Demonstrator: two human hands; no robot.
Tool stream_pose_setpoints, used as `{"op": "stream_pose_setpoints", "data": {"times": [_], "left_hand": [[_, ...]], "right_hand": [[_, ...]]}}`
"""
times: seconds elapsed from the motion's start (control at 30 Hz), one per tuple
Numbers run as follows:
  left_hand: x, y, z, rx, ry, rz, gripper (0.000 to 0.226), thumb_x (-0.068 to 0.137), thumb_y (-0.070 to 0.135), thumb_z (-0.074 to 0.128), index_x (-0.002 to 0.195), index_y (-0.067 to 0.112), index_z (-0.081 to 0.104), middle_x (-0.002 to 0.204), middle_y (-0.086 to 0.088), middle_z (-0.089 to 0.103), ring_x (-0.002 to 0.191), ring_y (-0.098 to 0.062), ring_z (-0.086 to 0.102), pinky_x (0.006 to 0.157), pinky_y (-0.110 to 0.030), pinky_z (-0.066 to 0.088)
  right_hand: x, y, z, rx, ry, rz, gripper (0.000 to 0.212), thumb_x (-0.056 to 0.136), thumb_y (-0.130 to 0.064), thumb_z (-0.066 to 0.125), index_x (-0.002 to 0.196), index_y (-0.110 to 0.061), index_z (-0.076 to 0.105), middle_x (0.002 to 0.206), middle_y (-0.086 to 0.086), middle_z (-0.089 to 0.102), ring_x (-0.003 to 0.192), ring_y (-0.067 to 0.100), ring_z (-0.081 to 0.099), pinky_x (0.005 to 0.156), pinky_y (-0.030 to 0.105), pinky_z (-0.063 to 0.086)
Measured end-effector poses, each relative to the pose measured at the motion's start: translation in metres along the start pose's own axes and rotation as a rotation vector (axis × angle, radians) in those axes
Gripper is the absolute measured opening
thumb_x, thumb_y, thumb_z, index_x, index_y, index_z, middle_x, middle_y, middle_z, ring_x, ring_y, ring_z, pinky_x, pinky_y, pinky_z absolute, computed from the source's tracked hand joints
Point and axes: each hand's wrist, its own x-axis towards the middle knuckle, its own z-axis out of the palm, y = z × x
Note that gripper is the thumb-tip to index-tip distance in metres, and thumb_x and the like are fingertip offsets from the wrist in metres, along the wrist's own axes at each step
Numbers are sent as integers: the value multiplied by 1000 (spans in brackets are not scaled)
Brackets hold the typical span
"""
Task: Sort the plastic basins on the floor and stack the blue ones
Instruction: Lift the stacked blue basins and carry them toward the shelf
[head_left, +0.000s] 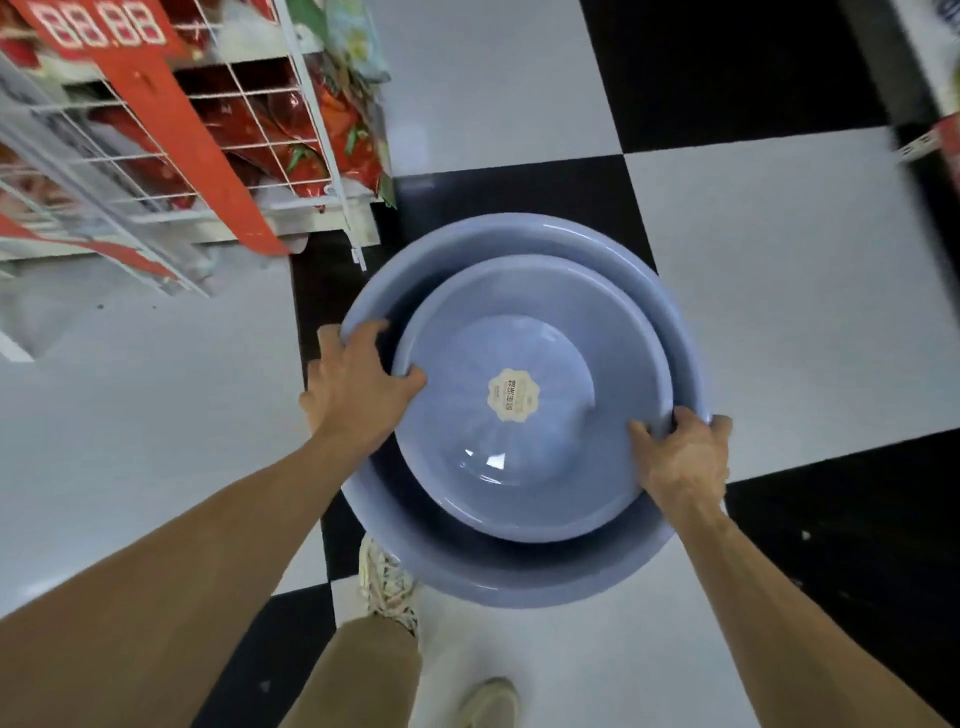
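Note:
Two blue plastic basins are nested and held above the floor in the middle of the view. The smaller blue basin sits inside the larger blue basin and has a cream label on its bottom. My left hand grips the left rims, with fingers over the larger rim and touching the smaller one. My right hand clamps both rims together on the right side.
A white wire rack with red packets and a red price sign stands at the upper left. The floor is black and white tiles. My legs and light shoes show below the basins. A shelf edge is at the far right.

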Motion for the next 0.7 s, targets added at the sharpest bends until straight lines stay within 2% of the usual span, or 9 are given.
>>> {"op": "stream_pose_setpoints", "data": {"times": [0.1,0.2,0.3,0.37,0.43,0.5,0.6,0.63,0.7], "left_hand": [[24,17,18,60,-48,68,67,74,52,66,135,35,44,127,-6,40,104,-35,52,75,-45,40],[36,23,37,80,-119,88,66,75,49,67,134,33,43,127,-4,39,93,-30,52,72,-42,38],[44,21,59,93,-168,94,70,76,46,70,137,31,40,130,-5,36,92,-29,53,74,-43,45],[51,19,74,89,-186,93,71,77,44,72,138,29,39,132,-7,36,97,-31,55,79,-45,49],[62,17,89,97,-211,82,72,78,42,72,140,28,38,134,-8,35,99,-33,55,80,-44,50],[67,14,100,139,-249,70,70,81,39,72,140,26,36,137,-11,33,101,-35,55,81,-44,49],[60,12,112,349,-206,182,69,85,37,67,142,25,29,150,-14,21,115,-44,48,93,-52,43],[55,12,115,440,-177,268,73,86,38,64,146,25,24,156,-13,12,127,-45,38,102,-54,36],[44,13,123,565,-189,434,83,88,43,59,153,26,9,161,-12,-6,144,-43,6,114,-54,14]], "right_hand": [[22,8,8,-42,-32,98,30,81,-39,62,90,-11,56,106,3,31,75,34,51,74,41,43],[31,19,19,-41,-56,162,26,85,-35,63,94,-13,54,112,6,32,73,33,51,77,44,49],[42,32,35,-46,-63,167,26,87,-32,62,97,-9,57,115,10,34,61,23,44,72,37,41],[52,37,47,-34,-69,165,26,87,-30,61,101,-7,60,114,10,35,62,22,43,73,34,38],[64,38,60,-35,-109,155,31,88,-29,60,111,-7,61,117,12,37,80,34,51,80,36,42],[72,40,70,-64,-164,153,36,91,-30,58,121,-11,60,127,16,41,103,42,51,90,40,44],[72,42,76,-83,-191,117,40,94,-28,52,133,-18,52,137,17,39,114,41,45,89,39,42],[70,42,75,-109,-186,88,44,94,-29,51,138,-21,46,144,16,33,119,41,42,91,42,42],[64,43,73,-250,-171,-39,60,94,-32,51,148,-27,26,159,11,12,137,40,26,104,50,37]]}}
